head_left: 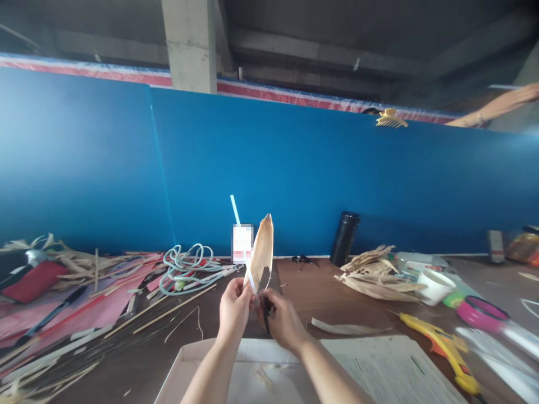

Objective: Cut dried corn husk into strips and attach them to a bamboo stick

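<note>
My left hand (234,308) is closed on the lower end of a dried corn husk (263,247), which stands upright in front of me, pale tan with a pointed tip. A narrow white strip crosses the husk near my left fingers. My right hand (287,320) is wrapped round black-handled scissors (266,315) close beside the husk's lower edge. The blades are mostly hidden by my fingers and the husk. Both hands hover over an open white box (202,365) with husk scraps inside.
A yellow glue gun (446,348), white cup (435,287) and husk pile (379,275) lie right. A black cylinder (345,238) stands by the blue partition (286,168). Coiled pale cable (185,272) and sticks lie left. Another person's arm (497,106) shows beyond the partition.
</note>
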### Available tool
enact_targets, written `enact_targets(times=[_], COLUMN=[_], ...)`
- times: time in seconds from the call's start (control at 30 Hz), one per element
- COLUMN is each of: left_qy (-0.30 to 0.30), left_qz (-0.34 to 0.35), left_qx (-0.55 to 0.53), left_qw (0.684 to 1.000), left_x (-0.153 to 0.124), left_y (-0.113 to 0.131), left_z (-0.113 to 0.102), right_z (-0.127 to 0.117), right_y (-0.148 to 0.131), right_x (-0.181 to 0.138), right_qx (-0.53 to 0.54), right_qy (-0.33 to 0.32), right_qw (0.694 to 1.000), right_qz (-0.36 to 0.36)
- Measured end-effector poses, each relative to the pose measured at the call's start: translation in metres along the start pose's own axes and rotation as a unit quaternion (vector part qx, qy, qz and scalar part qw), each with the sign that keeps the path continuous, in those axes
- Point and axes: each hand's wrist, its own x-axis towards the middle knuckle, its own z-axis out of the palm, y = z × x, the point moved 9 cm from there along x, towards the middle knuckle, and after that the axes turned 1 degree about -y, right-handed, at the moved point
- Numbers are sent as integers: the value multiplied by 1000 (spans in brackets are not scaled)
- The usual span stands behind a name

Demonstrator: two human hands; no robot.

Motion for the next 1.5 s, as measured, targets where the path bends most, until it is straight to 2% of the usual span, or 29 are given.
enact_targets(times=[0.3,0.53,0.77,0.87,1.1,1.3,1.5], left_qy=[7,11,17,17,23,30,15], left_qz=[3,5,4,5,-5,-20,-15], left_qx=[44,50,57,70,80,102,122], left_qw=[999,999,998,997,996,994,992], left_x=[2,3,4,5,4,5,6], left_y=[-3,-6,-8,-9,-13,-18,-18], left_z=[-3,-5,-5,-7,-9,-9,-6], right_z=[-4,-20,-31,-33,-45,-73,-123], right_y=[16,47,75,72,47,43,74], right_x=[-1,0,1,0,3,12,2], right_qx=[88,191,222,225,209,209,240], right_qy=[30,152,213,224,248,317,414], right_qw=[995,965,941,937,941,919,863], right_qz=[41,95,143,143,103,103,162])
